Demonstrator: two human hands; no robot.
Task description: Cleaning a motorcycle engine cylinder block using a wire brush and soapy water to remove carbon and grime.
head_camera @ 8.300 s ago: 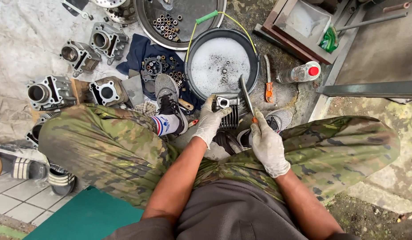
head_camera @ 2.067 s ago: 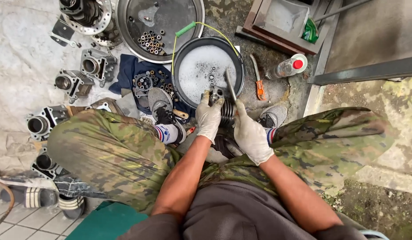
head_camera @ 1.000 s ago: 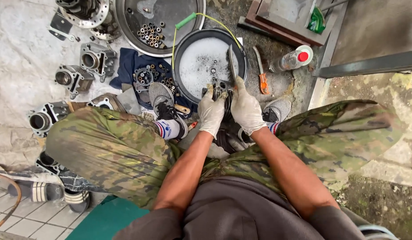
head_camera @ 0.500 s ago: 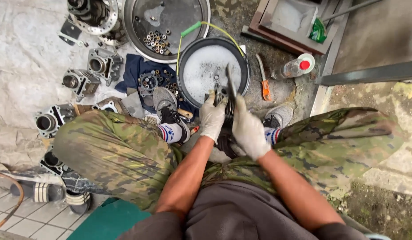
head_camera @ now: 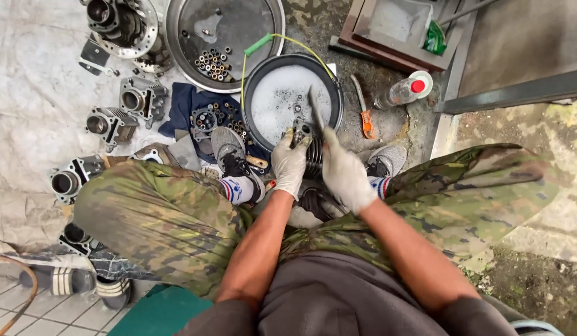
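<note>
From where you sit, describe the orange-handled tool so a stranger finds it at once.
Start at the black basin of soapy water. On the ground just right of its rim lies the orange-handled tool, between basin and clear red-capped bottle; nothing else there is orange.

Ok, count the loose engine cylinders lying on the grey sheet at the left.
3 clearly: one beside the blue cloth, one left of it, one near the left knee. A fourth may sit half hidden under the left leg.

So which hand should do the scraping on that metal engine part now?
Probably the right hand: it grips the thin blade, whose tip hangs over the soapy basin. The left hand is busy steadying the ribbed engine part.
</note>
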